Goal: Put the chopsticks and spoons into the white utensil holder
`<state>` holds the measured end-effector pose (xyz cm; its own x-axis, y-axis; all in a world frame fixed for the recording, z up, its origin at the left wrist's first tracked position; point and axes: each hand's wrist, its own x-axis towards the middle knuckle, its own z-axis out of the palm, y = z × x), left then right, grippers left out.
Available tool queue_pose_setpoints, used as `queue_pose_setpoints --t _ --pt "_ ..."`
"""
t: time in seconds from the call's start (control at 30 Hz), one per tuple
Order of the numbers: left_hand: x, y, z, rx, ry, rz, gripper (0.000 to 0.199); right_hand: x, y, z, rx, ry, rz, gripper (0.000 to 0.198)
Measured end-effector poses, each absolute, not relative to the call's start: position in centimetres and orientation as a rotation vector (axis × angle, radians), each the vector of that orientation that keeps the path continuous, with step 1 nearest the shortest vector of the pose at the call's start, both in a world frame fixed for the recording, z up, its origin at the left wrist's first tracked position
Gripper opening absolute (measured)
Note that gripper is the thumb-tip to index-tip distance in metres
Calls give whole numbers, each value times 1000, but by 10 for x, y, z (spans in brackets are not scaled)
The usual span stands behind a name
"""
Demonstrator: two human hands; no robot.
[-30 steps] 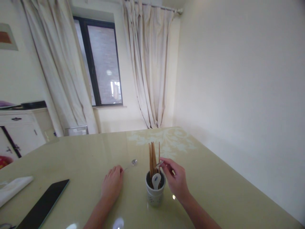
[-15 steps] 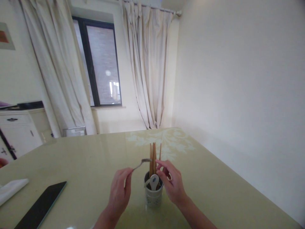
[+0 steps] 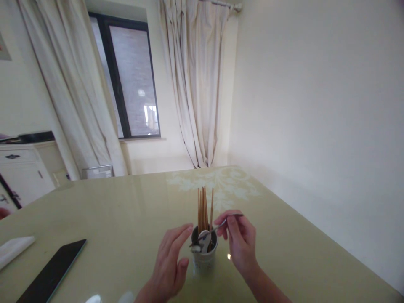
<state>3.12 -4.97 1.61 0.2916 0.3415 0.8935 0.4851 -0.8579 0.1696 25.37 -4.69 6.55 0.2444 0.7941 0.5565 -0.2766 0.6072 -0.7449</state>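
A pale cup point(image 3: 203, 261) with a faint pattern stands on the table, holding several wooden chopsticks point(image 3: 202, 208) and a white spoon point(image 3: 205, 236). My right hand point(image 3: 241, 242) pinches the handle of a slim metal piece of cutlery point(image 3: 221, 224), a spoon or a fork, at the cup's right. It slants down to the left across the cup's mouth; its head lies by the left rim, too blurred to tell apart. My left hand point(image 3: 170, 261) is open beside the cup's left side, fingers stretched toward the rim and holding nothing.
A dark flat tablet-like slab point(image 3: 52, 271) and a white object point(image 3: 14, 250) lie at the left of the glossy green table point(image 3: 299, 261). A wall runs along the table's right edge. Curtains, a window and a white cabinet point(image 3: 25, 168) stand beyond.
The metal cutlery has passed from my left hand to my right, its head now lowered to the cup's mouth. My left hand has opened and moved right, closer to the cup.
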Motion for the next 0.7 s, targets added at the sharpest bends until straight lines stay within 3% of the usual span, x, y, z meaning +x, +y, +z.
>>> queue_pose_setpoints --t 0.1,0.3,0.43,0.7 --pt "34 -52 14 -2611 -938 -1663 69 269 -35 74 -602 -829 708 35" --pt "52 -54 15 -2622 -1500 -1979 39 287 -21 81 -659 -730 616 43" --pt "60 -52 24 -2505 -1594 -2171 35 276 -25 76 -710 -882 642 41" --pt "58 -56 33 -2651 -1505 -2034 33 256 -34 60 -848 -1269 756 37"
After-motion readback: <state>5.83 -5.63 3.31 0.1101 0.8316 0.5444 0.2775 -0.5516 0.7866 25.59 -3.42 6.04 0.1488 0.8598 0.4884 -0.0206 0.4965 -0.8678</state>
